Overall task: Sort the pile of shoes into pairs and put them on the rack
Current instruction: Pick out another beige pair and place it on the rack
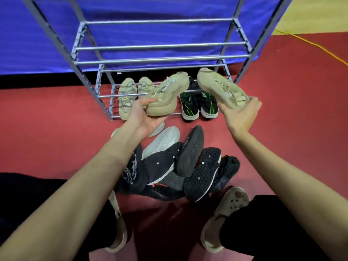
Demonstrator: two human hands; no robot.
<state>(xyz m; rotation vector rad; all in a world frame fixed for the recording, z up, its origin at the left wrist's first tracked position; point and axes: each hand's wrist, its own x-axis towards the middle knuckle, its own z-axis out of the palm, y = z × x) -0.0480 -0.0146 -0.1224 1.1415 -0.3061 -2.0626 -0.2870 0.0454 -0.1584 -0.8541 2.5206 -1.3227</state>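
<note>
Head view: beige shoe (165, 95) in left hand (145, 115)

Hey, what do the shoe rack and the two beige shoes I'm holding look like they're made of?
Shoe rack: probably metal tubing, grey, glossy highlights along the bars. Beige shoes, one in the left hand, one in the right hand: apparently matte knit or mesh uppers on thick, foam-like soles.
</note>
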